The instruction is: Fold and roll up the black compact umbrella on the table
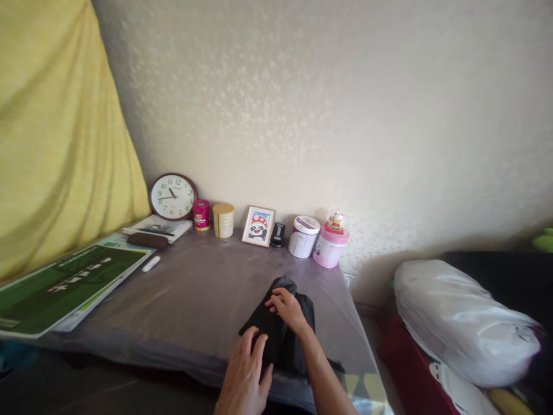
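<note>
A piece of black fabric (pixel 272 334), loosely folded, lies near the front edge of the covered table; its exact kind I cannot make out. A thin dark strip sticks out from its right side. My left hand (pixel 247 366) is at its lower left edge, with thumb and fingers apart and curved. Across its upper part reaches my right hand (pixel 287 310), fingers loosely bent and spread over the cloth, with no clear grip on it.
Along the wall stand a clock (pixel 173 197), a pink can (pixel 201 215), a yellow-lidded can (pixel 223 221), a panda picture frame (pixel 258 226) and two tubs (pixel 304 237). Green booklets (pixel 73 285) lie left on the table (pixel 194 294). A white bag (pixel 462 320) sits beyond its right edge.
</note>
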The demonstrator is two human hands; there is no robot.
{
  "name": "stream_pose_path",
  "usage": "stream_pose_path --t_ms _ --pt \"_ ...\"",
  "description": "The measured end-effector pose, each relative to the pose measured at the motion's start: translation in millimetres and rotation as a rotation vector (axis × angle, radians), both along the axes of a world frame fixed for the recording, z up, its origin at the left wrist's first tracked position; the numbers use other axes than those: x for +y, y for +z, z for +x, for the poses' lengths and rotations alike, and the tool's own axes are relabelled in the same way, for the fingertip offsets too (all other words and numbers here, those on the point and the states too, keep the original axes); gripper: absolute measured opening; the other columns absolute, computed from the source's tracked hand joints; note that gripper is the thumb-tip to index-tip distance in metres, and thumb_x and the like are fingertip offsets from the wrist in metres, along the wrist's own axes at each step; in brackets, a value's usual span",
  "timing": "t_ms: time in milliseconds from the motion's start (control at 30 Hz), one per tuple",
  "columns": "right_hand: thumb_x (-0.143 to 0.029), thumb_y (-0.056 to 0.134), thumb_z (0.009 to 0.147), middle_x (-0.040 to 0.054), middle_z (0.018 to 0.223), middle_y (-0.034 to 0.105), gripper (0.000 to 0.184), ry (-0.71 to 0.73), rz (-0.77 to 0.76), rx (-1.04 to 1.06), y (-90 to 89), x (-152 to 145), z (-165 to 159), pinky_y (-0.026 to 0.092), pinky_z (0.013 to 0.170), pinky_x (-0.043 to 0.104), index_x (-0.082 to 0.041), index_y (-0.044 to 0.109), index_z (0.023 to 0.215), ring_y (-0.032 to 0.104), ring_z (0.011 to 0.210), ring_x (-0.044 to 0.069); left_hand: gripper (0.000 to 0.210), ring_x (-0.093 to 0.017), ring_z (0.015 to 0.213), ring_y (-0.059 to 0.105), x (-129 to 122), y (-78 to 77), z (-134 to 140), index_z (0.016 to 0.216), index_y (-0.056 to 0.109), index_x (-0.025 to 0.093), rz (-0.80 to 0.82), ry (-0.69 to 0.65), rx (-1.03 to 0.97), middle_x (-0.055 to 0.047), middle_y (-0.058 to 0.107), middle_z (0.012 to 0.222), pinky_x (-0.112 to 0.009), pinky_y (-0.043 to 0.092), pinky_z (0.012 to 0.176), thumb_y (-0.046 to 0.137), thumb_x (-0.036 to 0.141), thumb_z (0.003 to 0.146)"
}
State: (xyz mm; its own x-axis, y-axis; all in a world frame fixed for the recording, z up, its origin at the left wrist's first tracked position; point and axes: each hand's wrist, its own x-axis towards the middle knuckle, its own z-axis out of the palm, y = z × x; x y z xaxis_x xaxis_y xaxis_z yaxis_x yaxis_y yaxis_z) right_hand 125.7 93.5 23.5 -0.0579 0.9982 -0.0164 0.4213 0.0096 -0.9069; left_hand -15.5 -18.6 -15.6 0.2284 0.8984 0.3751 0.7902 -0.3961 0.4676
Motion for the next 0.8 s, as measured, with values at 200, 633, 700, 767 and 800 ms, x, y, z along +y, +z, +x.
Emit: stream_pose_path --t_ms 200,633,700,767,800 --pt "-0.022 0.043 0.079 -0.0013 0.076 0.072 0.021 0.04 0.119 -0.24 4.7 -7 -5 0.045 0.061 0.023 -0.022 0.061 0.089 0.063 0.06 0.012 0.048 -0.026 0.125 0.039 8 13.6 6 0.123 0.045 0.026 0.039 -0.166 0.123 -0.005 0.044 0.135 -0.047 0.034 0.104 0.048 0.02 0.075" --pt "-0.028 0.042 0.088 -0.0005 0.084 0.071 0.025 0.12 0.366 -0.3 10.1 -29 -1 0.047 0.075 0.025 -0.026 0.067 0.092 0.063 0.081 0.015 0.073 -0.027 0.134 0.023 17 -7.9 21 0.138 0.021 0.015 -0.11 -0.113 0.137 -0.011 0.02 0.148 -0.044 0.032 0.106 0.044 0.013 0.069" --pt "-0.03 0.042 0.089 0.0011 0.09 0.071 0.026 0.152 0.491 -0.325 7.3 -37 3 0.046 0.082 0.028 -0.025 0.068 0.091 0.061 0.089 0.016 0.073 -0.026 0.135 0.02 17 -15.7 22 0.139 0.019 0.013 -0.112 -0.122 0.152 -0.012 0.019 0.148 -0.043 0.031 0.107 0.041 0.011 0.069" --pt "-0.028 0.043 0.089 0.0027 0.097 0.07 0.026 0.181 0.59 -0.361 1.1 -38 7 0.042 0.091 0.032 -0.024 0.068 0.091 0.058 0.1 0.018 0.075 -0.025 0.135 0.019 17 -21.6 22 0.139 0.015 0.012 -0.085 -0.128 0.16 -0.013 0.019 0.148 -0.042 0.031 0.107 0.04 0.009 0.069" --pt "-0.027 0.044 0.089 0.0035 0.1 0.069 0.024 0.183 0.619 -0.386 -3.1 -36 10 0.039 0.096 0.035 -0.023 0.068 0.091 0.055 0.106 0.019 0.077 -0.026 0.135 0.02 17 -23.9 22 0.14 0.013 0.013 -0.068 -0.126 0.16 -0.013 0.018 0.148 -0.042 0.032 0.106 0.04 0.008 0.068"
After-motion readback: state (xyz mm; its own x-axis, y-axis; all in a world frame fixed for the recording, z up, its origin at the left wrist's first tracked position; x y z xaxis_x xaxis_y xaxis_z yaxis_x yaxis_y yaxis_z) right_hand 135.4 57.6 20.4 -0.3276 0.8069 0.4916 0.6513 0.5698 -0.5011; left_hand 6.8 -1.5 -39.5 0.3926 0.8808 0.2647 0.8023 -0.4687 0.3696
